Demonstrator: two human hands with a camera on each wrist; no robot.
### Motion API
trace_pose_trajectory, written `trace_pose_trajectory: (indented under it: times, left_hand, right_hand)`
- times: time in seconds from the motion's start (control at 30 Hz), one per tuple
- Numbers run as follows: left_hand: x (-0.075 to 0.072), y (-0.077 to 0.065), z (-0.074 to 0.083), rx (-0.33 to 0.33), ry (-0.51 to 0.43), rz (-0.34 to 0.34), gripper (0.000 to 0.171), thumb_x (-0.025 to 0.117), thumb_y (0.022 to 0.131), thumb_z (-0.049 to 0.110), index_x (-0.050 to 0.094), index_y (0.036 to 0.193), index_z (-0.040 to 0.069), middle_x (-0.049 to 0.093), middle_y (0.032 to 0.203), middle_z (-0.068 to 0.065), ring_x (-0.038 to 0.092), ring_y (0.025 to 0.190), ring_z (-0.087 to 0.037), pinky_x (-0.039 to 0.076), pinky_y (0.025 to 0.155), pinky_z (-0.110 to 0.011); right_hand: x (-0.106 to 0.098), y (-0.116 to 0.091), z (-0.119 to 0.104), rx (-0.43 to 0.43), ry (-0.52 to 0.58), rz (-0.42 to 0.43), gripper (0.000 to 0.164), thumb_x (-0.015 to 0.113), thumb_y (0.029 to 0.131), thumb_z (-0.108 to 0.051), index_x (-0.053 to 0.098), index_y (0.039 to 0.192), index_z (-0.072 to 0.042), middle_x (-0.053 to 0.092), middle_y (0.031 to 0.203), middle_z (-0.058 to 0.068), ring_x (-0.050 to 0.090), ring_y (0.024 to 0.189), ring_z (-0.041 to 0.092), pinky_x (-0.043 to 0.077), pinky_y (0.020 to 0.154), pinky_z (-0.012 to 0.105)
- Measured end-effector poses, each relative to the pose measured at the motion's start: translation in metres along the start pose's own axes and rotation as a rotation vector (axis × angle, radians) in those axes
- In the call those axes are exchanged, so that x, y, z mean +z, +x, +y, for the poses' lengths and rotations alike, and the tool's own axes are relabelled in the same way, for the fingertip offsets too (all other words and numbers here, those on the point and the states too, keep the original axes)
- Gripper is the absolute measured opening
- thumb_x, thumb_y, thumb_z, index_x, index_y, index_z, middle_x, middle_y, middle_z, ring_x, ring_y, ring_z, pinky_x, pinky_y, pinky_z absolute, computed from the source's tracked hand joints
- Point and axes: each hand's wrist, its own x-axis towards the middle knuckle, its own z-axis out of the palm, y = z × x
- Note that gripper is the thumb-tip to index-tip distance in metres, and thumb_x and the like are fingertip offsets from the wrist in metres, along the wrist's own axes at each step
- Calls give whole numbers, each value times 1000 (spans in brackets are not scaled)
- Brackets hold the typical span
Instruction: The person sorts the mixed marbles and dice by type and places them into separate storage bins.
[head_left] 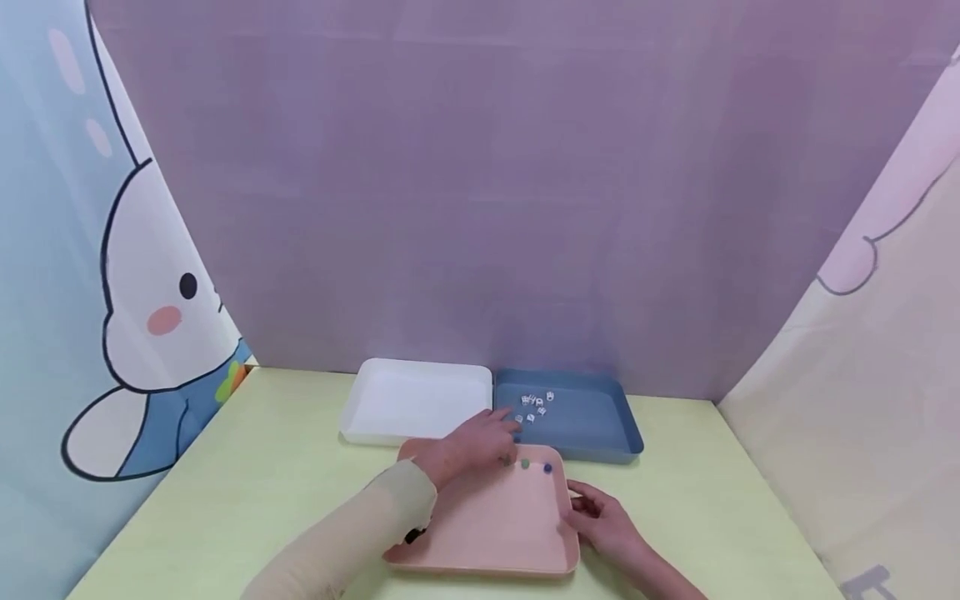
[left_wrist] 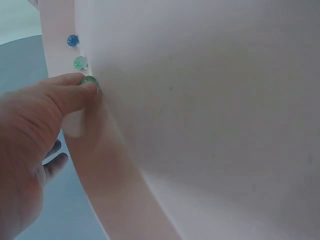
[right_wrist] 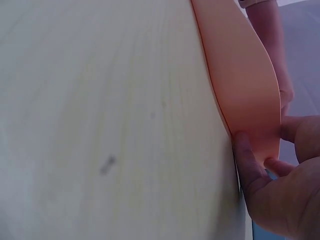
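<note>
A pink tray [head_left: 498, 533] lies nearest on the table. Along its far wall are three glass marbles: a blue marble [left_wrist: 72, 40], a pale green marble [left_wrist: 80, 62] and a darker green marble [left_wrist: 89, 80]. Thumb and forefinger of my left hand [head_left: 480, 442] pinch the darker green one, its lower side hidden by the thumb. The other left fingers reach over the rim toward the blue-grey tray [head_left: 592, 433]. My right hand [head_left: 606, 523] grips the pink tray's right side, thumb over the rim and fingers on the outer wall.
Several white dice [head_left: 540, 402] lie in the left part of the blue-grey tray. Left of it stands a white tray [head_left: 423, 400]. A purple cloth [head_left: 480, 208] hangs behind the table, with printed cloths at both sides.
</note>
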Motion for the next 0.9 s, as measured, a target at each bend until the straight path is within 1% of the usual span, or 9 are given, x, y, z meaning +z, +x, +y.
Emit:
trace_pose_trajectory:
  times: [0.13, 0.27, 0.37, 0.47, 0.57, 0.63, 0.77, 0.83, 0.9]
  left_hand:
    - [9, -6, 2, 6, 38, -7, 18, 73, 88, 20, 77, 94, 37, 57, 131, 3, 41, 132, -31, 45, 98, -43]
    - [9, -4, 4, -4, 47, 15, 17, 72, 88, 20, 76, 92, 36, 56, 132, 3, 40, 133, -29, 42, 101, -44]
    - [5, -1, 3, -24, 16, 18, 16, 70, 90, 20, 76, 90, 35, 53, 136, 2, 36, 136, -30, 36, 106, -47]
    - [2, 1, 2, -40, -71, 32, 20, 63, 93, 19, 76, 88, 33, 51, 139, 1, 31, 138, -32, 30, 109, -51]
    - [-1, 0, -1, -53, -175, 78, 20, 61, 91, 20, 77, 87, 32, 52, 138, -1, 31, 138, -32, 28, 109, -53]
    - [-2, -2, -4, -69, -244, 130, 19, 62, 88, 20, 77, 87, 32, 55, 135, -2, 33, 137, -30, 29, 109, -52]
    - [-2, -7, -15, -94, -378, 235, 9, 69, 86, 23, 76, 84, 28, 60, 125, -2, 38, 134, -25, 29, 110, -49]
    - [-2, -10, -20, -118, -460, 264, 5, 72, 86, 26, 76, 84, 27, 58, 127, -3, 40, 133, -25, 31, 110, -47]
    - [-1, -13, -24, -161, -561, 277, 4, 73, 86, 29, 75, 85, 27, 54, 133, -6, 39, 132, -26, 32, 109, -47]
  right_hand:
    - [5, -1, 4, 23, 6, -23, 59, 67, 92, -15, 42, 141, 6, 63, 107, 11, 59, 91, 19, 55, 69, 32]
    - [3, -1, 4, 17, -2, -4, 58, 67, 93, -14, 42, 141, 5, 63, 106, 12, 60, 90, 19, 55, 68, 32]
    - [1, 1, 1, 4, -3, 2, 57, 66, 93, -14, 43, 141, 5, 63, 106, 12, 60, 91, 20, 56, 68, 32]
    - [-1, 2, 0, 2, -7, 2, 56, 66, 93, -14, 43, 141, 5, 62, 106, 12, 60, 91, 20, 56, 69, 33]
    - [-2, 2, 0, 5, -13, 8, 56, 66, 93, -14, 44, 141, 5, 62, 105, 12, 59, 91, 20, 56, 69, 33]
    - [-2, 3, 0, 1, -18, 14, 56, 66, 93, -14, 44, 141, 5, 62, 105, 11, 59, 90, 19, 56, 69, 33]
    - [0, 3, 1, -27, -15, 20, 56, 67, 93, -13, 45, 140, 6, 63, 104, 11, 59, 90, 19, 56, 67, 32]
    - [1, 2, 1, -37, -16, 23, 55, 67, 92, -13, 45, 139, 6, 63, 104, 11, 59, 90, 19, 56, 66, 32]
    - [2, 1, 1, -29, -17, 31, 54, 67, 92, -12, 46, 139, 5, 63, 103, 11, 59, 90, 19, 56, 67, 33]
